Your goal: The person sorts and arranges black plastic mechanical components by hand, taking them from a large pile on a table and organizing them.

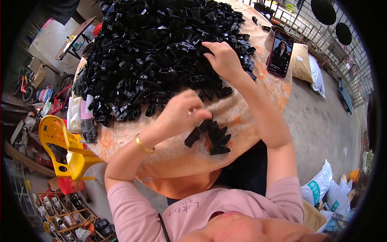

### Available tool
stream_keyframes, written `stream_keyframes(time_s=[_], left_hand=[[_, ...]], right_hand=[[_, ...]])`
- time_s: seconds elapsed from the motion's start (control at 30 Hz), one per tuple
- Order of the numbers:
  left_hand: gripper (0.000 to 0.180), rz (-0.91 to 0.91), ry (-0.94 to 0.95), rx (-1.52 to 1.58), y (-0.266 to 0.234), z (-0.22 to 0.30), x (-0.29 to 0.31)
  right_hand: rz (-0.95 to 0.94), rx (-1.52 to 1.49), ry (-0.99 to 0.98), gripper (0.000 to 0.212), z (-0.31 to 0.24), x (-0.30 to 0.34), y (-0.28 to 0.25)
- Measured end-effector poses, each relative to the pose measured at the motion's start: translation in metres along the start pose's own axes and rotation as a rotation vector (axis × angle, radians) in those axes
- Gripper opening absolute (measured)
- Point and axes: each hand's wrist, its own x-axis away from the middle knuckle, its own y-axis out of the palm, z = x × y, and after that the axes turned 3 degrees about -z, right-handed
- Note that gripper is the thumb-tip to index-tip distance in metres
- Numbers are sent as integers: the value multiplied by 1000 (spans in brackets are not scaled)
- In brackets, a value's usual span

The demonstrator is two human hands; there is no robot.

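Note:
A large heap of small black plastic parts covers most of the cloth-covered table. My right hand is at the heap's right side, its thumb and index finger closed around a black plastic part. Nearer to me, my left hand hovers over the cloth with curled fingers, slightly blurred; its thumb stands apart from them. No part shows between them. Just beyond the thumb tip lies a small group of black parts, several set side by side, close to the table's near edge. A gold bracelet circles my left wrist.
A phone with a lit screen leans upright at the table's right side. Gloves lie at the left edge. A yellow plastic chair stands left, above a shoe rack. Filled sacks rest on the floor at right.

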Motion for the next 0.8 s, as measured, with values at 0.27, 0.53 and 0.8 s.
stream_keyframes(time_s=[0.27,0.53,0.8], left_hand=[[22,349,-207,-65,13,-19,-13],[35,706,-138,1017,-14,-35,-9],[32,801,-151,940,-16,-36,-4]], right_hand=[[67,-348,117,38,-22,0,-18],[-133,-1051,292,29,-74,13,-18],[-106,-873,212,33,-80,17,-13]])
